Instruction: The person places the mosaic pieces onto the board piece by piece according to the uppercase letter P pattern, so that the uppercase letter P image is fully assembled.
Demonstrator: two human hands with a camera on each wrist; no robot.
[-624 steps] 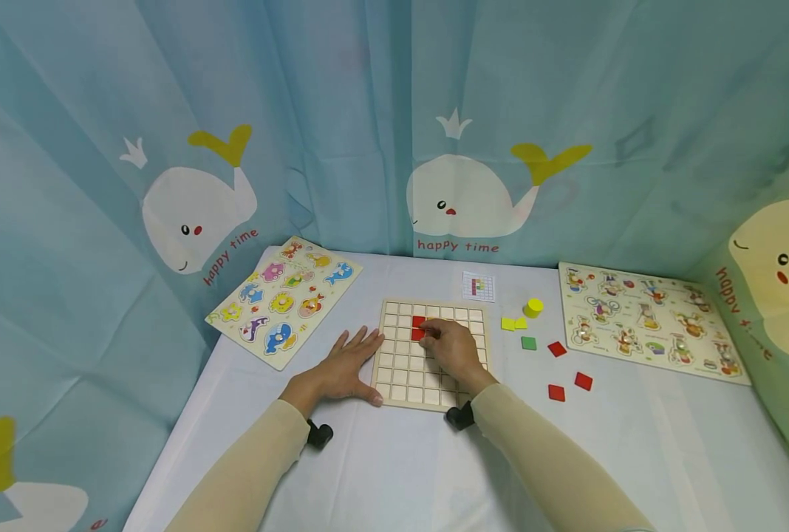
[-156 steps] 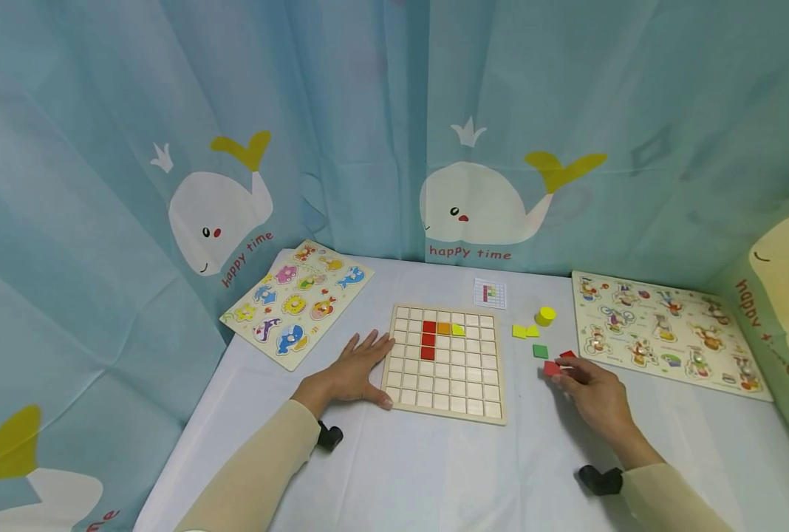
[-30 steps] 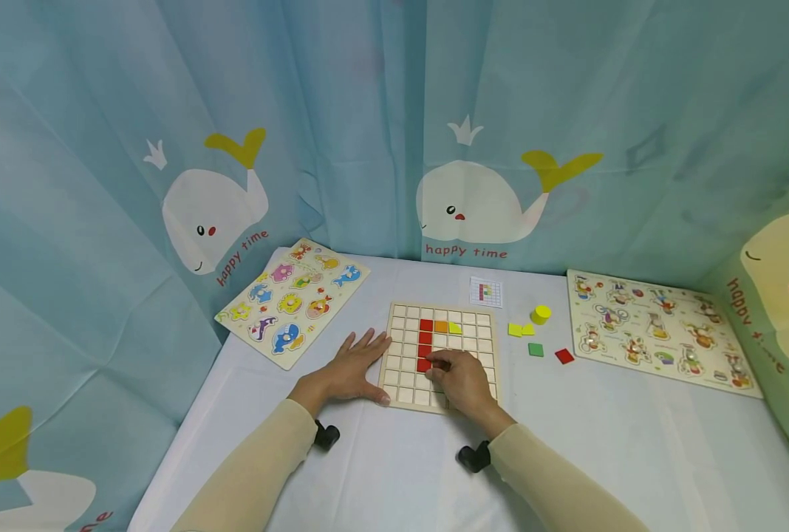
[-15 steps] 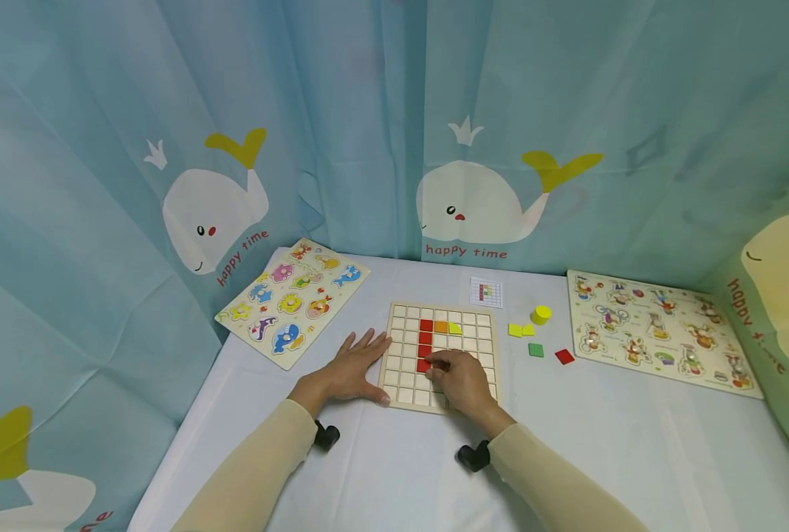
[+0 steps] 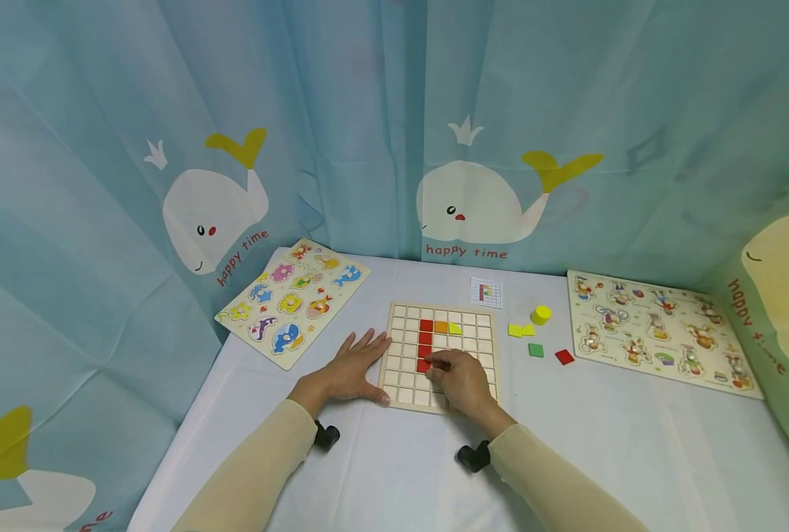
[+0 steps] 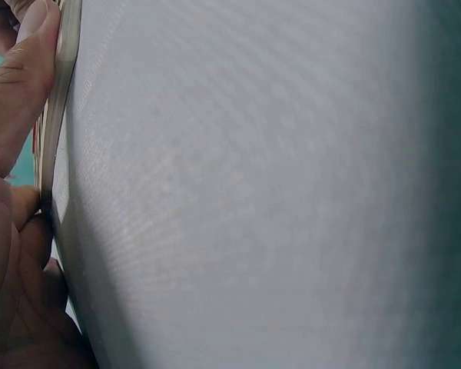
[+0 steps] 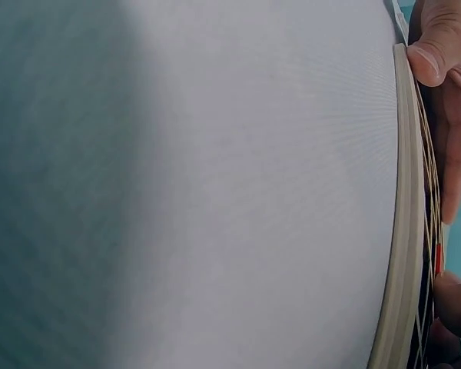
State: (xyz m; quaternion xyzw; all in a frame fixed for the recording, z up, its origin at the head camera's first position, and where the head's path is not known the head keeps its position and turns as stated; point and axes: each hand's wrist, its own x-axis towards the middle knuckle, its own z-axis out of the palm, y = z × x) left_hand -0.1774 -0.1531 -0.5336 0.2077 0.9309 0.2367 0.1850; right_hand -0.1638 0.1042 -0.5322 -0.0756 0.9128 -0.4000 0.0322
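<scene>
The left hand point(image 5: 348, 369) is lying spread at the left edge of the wooden grid board point(image 5: 410, 350). The right hand point(image 5: 461, 380) is curling downward, thumb and forefinger pinching the lowest red tile point(image 5: 422, 366), just left of the board's middle. The red column point(image 5: 425, 338) is running from far edge toward near edge. Fingers are partly hiding that tile.

You have five red tiles point(image 5: 425, 338) | one green point(image 5: 535, 350) | one orange point(image 5: 441, 327) | three yellow point(image 5: 516, 330) | one cylinder point(image 5: 541, 315) | one grid point(image 5: 470, 345) | two puzzles point(image 5: 292, 304) | one card point(image 5: 486, 292)
</scene>
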